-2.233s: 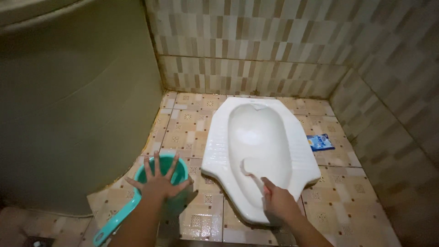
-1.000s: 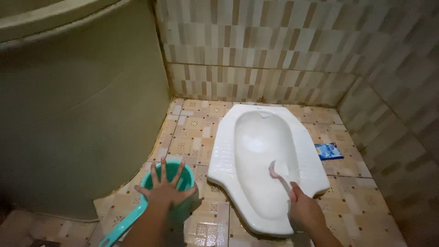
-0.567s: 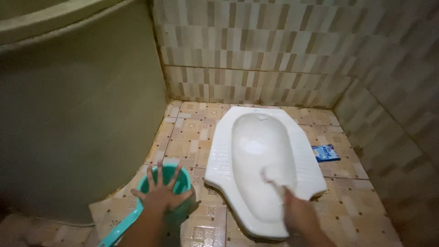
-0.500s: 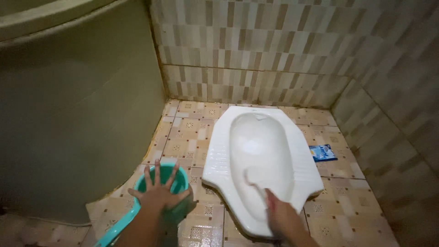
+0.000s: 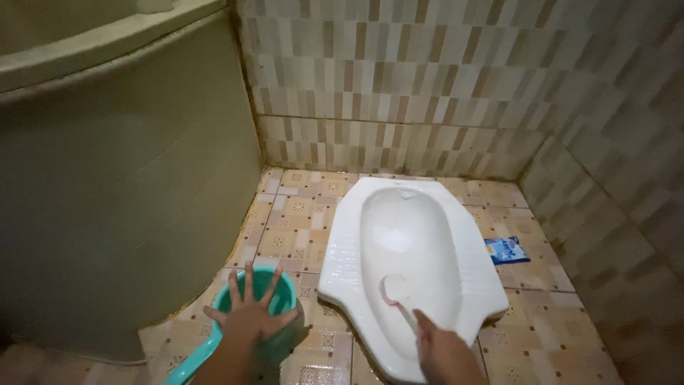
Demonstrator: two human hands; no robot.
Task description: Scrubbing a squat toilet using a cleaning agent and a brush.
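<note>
Two hands are seen at the near edge of the view, and everything else is ranged around them. Most of the left side is filled by a large curved water tank (image 5: 121,178), with tiled walls (image 5: 399,85) closing the far side and the right. On the patterned floor tiles (image 5: 296,214) a white squat toilet pan (image 5: 413,249) is set, its long axis running from near to far and tilted slightly to the right at the far end.

Just left of the pan's near corner a teal dipper (image 5: 253,299) is stood, its handle (image 5: 192,363) angled toward the near left. The dipper's mouth is covered by the left hand (image 5: 251,314), laid flat on the rim with all fingers spread wide; nothing is gripped by it.

Well apart on the right, beside the pan's right edge, a small blue sachet (image 5: 507,250) is left lying on the floor.

A toilet brush (image 5: 396,294) is held by the right hand (image 5: 443,353), whose fingers are closed around the near end of its handle. The brush's long axis is directed from the hand toward the far left, so that its head is placed inside the bowl, against the near part of the white basin. The brush head lies farther than the right fingers and slightly left of them, and the right hand is much the nearer of the two to the bowl.
</note>
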